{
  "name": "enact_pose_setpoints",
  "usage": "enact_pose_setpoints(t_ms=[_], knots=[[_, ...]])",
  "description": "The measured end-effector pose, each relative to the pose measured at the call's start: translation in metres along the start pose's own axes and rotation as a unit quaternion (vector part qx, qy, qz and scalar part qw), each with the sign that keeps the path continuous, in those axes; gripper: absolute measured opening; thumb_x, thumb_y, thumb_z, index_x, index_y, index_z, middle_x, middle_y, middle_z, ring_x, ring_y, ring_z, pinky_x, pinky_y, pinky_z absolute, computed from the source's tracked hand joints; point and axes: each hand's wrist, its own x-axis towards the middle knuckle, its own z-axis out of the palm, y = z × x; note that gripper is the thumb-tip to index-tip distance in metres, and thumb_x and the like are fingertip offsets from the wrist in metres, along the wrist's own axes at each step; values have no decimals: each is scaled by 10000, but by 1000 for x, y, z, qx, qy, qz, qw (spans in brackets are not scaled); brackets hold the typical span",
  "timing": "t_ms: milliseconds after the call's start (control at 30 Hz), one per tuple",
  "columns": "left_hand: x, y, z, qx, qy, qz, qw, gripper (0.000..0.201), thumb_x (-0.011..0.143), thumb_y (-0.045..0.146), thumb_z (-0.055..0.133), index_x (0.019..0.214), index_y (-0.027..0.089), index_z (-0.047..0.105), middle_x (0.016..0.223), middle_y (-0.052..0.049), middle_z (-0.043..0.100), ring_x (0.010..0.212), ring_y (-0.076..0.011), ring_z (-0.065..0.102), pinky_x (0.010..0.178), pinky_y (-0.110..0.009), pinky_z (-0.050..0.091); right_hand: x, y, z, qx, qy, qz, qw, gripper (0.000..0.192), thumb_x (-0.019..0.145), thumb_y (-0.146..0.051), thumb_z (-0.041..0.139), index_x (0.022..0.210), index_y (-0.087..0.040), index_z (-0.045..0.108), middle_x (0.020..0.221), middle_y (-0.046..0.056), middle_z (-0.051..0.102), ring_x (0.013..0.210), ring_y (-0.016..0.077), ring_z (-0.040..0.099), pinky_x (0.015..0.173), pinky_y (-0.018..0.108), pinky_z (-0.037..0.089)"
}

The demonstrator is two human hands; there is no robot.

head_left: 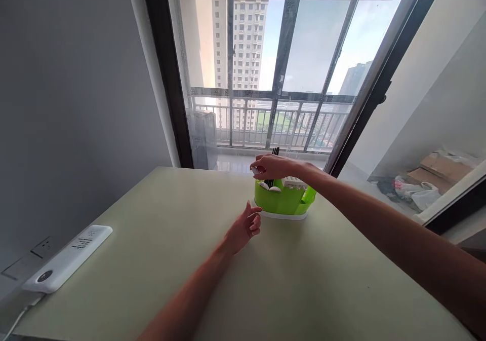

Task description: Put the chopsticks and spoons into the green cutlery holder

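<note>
One green cutlery caddy: stands upright toward the far edge of the pale green table, right of the middle, on a white base tray.
Caddy contents: black chopsticks rise together at the left part; two white rounded pieces, shaped like spoon bowls, show at the front rim; a white slatted insert sits to the right of them.
Right hand: reaches across above the caddy's left part, fingers bent and pinched on a small white item; too little of it shows to tell what it is.
Left hand: holds nothing, fingers loosely curled, index finger extended to the caddy's lower left side; whether it touches, I cannot tell.
White power strip: lies along the table's left edge, well apart from both hands, its cable leading off at the near corner.
Glass door: behind the table, with a balcony railing and a tower block beyond.
Floor at right: cardboard and plastic bags by the wall.
</note>
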Motion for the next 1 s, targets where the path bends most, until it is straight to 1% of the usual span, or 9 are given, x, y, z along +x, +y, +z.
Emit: enact_pose_setpoints(t_ms=[100,233,333,433,533,667,833,933,1000], knots=[[1,-1,-1,-1,7,2,1000,506,797,621,742,978,151,691,658,61,427,539,-57,347,505,-196,295,8,4,10,7,-35,5,999,159,830,-331,629,824,-184,689,780,22,593,677,137,478,618,275,320],[1,0,-2,-2,8,4,1000,494,795,608,752,975,151,691,658,61,429,538,-56,338,502,-195,295,14,10,18,26,-63,24,997,141,803,-317,652,788,-185,699,689,4,597,633,128,462,601,280,312],[2,0,-2,2,7,6,1000,493,800,613,745,971,154,690,657,63,426,536,-55,340,504,-196,300,15,13,21,49,-78,38,995,176,805,-354,661,788,-196,736,642,-5,628,578,122,467,583,283,321],[2,0,-2,7,9,6,1000,499,789,616,752,968,155,687,662,63,429,534,-54,342,501,-197,301,13,14,19,78,-78,50,993,265,852,-431,637,825,-203,770,697,13,706,568,128,524,582,282,352],[2,0,-3,7,16,4,1000,505,792,619,748,971,152,682,664,63,431,536,-55,342,499,-194,303,4,16,14,105,-46,68,991,360,917,-488,561,940,-204,781,794,39,760,625,147,603,611,274,396],[4,-1,-5,4,23,1,1000,507,790,624,746,970,154,677,657,63,432,537,-58,355,493,-194,297,-15,22,12,128,26,106,986,413,974,-471,468,1053,-167,736,772,56,758,663,159,644,635,264,421],[4,-1,-6,10,30,2,999,501,791,624,744,963,158,675,648,69,430,523,-54,351,494,-195,298,-32,29,27,146,112,145,972,381,977,-446,455,1029,-154,694,796,55,754,655,154,635,615,259,418],[4,0,-6,7,47,8,999,485,796,609,747,952,156,671,648,68,438,524,-53,361,488,-199,292,-40,34,37,149,156,165,962,362,970,-444,463,1008,-163,687,796,51,747,636,150,618,598,259,403],[4,0,-6,7,61,10,998,490,777,607,766,934,154,667,651,68,447,522,-51,365,480,-204,280,-48,40,39,150,177,177,956,366,964,-461,466,985,-172,690,764,42,736,617,148,607,588,259,395]])
